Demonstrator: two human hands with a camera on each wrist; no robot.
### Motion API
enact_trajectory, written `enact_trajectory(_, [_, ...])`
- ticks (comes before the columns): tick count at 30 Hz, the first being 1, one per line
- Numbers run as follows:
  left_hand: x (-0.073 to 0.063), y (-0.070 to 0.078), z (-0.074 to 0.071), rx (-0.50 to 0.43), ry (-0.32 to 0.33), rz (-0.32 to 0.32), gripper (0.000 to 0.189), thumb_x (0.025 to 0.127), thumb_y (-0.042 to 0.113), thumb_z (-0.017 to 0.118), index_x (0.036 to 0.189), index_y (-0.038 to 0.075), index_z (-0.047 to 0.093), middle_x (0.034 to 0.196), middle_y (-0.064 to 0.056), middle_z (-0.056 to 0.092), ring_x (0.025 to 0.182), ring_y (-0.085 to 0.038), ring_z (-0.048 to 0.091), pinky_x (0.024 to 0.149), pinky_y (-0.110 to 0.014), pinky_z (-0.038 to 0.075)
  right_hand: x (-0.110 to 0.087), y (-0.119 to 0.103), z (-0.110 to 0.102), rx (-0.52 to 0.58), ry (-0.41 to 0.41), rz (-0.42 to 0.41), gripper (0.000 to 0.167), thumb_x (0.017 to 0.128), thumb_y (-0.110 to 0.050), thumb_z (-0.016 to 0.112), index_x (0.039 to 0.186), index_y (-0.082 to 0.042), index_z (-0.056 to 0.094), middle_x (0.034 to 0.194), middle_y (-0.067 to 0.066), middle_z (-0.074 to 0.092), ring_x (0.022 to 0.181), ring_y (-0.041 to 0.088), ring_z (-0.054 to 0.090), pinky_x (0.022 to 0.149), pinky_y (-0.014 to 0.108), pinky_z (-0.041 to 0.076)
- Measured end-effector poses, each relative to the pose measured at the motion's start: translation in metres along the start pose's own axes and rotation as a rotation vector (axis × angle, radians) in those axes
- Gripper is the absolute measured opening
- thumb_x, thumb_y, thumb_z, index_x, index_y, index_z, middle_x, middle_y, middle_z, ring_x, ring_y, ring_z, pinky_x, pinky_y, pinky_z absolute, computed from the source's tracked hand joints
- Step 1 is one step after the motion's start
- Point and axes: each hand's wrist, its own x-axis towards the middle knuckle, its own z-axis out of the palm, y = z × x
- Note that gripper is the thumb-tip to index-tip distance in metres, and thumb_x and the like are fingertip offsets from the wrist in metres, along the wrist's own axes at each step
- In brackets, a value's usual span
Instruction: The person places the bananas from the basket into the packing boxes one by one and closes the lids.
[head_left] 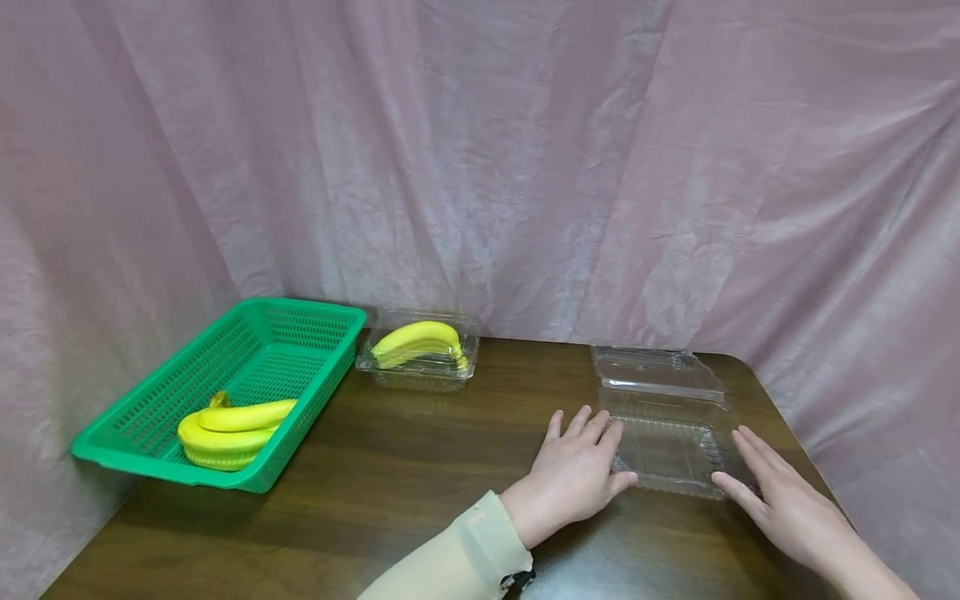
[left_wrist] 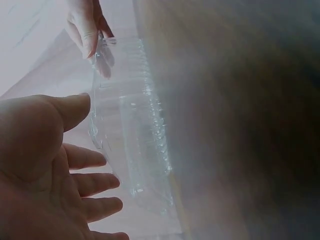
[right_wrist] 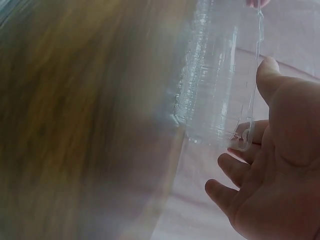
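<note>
A clear plastic clamshell box [head_left: 663, 454] lies on the table at the right, its lid [head_left: 656, 371] folded back toward the curtain. My left hand [head_left: 572, 475] is at the box's left side, fingers spread and nearly straight, the fingertips right at the rim. On the opposite side, my right hand [head_left: 795, 500] has its fingers extended, with the thumb by the near right corner. In the left wrist view, the box wall [left_wrist: 135, 125] stands beside the left thumb and fingers. The right wrist view shows right-hand fingers [right_wrist: 232, 170] partly behind the box corner.
A green basket [head_left: 322, 417] with bananas [head_left: 232, 437] stands at the left. Beside it, another clear clamshell box [head_left: 420, 383] has bananas [head_left: 420, 340] in it. Pink curtains [head_left: 525, 167] hang behind the brown table [head_left: 420, 467]. The table's right edge runs close to my right hand.
</note>
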Motion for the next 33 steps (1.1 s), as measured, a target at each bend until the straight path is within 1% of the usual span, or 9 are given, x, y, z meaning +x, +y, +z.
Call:
enact_trajectory(3, [-0.003,-0.005,-0.001,0.000,-0.002,-0.012,0.072,0.110,0.069,0.051,0.168,0.026,0.048,0.172,0.003,0.045,0.160,-0.023,0.040,0.127,-0.058,0.033,0.003,-0.005,0.003,-0.014,-0.001,-0.009,0.086,0.114,-0.049,0.060,0.171,0.007,0.026,0.177,0.032,0.021,0.154,0.063,0.029,0.106,0.083,0.033])
enact_trajectory(7, [-0.007,-0.012,-0.002,-0.008,-0.011,-0.023,0.073,0.110,0.068,0.052,0.169,0.025,0.046,0.172,0.003,0.045,0.160,-0.023,0.039,0.128,-0.059,0.032,0.009,-0.012,0.005,-0.025,-0.022,-0.011,0.087,0.114,-0.051,0.059,0.171,0.007,0.026,0.177,0.032,0.021,0.153,0.063,0.030,0.105,0.085,0.033])
enact_trajectory(12, [-0.013,-0.021,-0.005,0.007,-0.015,-0.028,0.074,0.109,0.068,0.054,0.169,0.025,0.046,0.171,0.002,0.047,0.160,-0.023,0.041,0.127,-0.060,0.032,0.012,-0.021,0.009,-0.025,-0.024,-0.028,0.088,0.113,-0.053,0.060,0.171,0.007,0.028,0.177,0.030,0.024,0.154,0.061,0.032,0.105,0.084,0.035])
enact_trajectory(16, [-0.018,-0.028,-0.008,0.027,-0.001,-0.034,0.072,0.109,0.067,0.056,0.167,0.025,0.049,0.167,0.002,0.051,0.157,-0.024,0.045,0.126,-0.060,0.034,0.016,-0.028,0.015,-0.025,-0.012,-0.054,0.087,0.112,-0.052,0.062,0.170,0.006,0.031,0.176,0.029,0.026,0.154,0.059,0.034,0.107,0.082,0.036])
enact_trajectory(22, [-0.025,-0.037,-0.010,0.030,0.009,-0.047,0.072,0.108,0.067,0.058,0.166,0.025,0.051,0.164,0.002,0.055,0.153,-0.025,0.050,0.126,-0.062,0.034,0.022,-0.036,0.021,-0.022,-0.008,-0.080,0.087,0.112,-0.052,0.063,0.169,0.006,0.033,0.176,0.028,0.029,0.154,0.058,0.034,0.109,0.081,0.036])
enact_trajectory(28, [-0.033,-0.048,-0.010,0.054,0.035,-0.042,0.073,0.108,0.067,0.059,0.165,0.022,0.052,0.159,-0.001,0.059,0.149,-0.027,0.054,0.125,-0.064,0.035,0.027,-0.048,0.028,-0.012,0.009,-0.107,0.087,0.110,-0.053,0.065,0.169,0.005,0.037,0.175,0.026,0.032,0.155,0.055,0.036,0.112,0.077,0.036])
enact_trajectory(33, [-0.038,-0.058,-0.012,0.067,0.053,-0.058,0.072,0.106,0.066,0.063,0.162,0.021,0.055,0.155,-0.004,0.062,0.147,-0.028,0.055,0.123,-0.065,0.036,0.035,-0.058,0.030,-0.011,0.013,-0.134,0.085,0.111,-0.052,0.065,0.169,0.003,0.038,0.175,0.025,0.033,0.156,0.054,0.037,0.113,0.075,0.037])
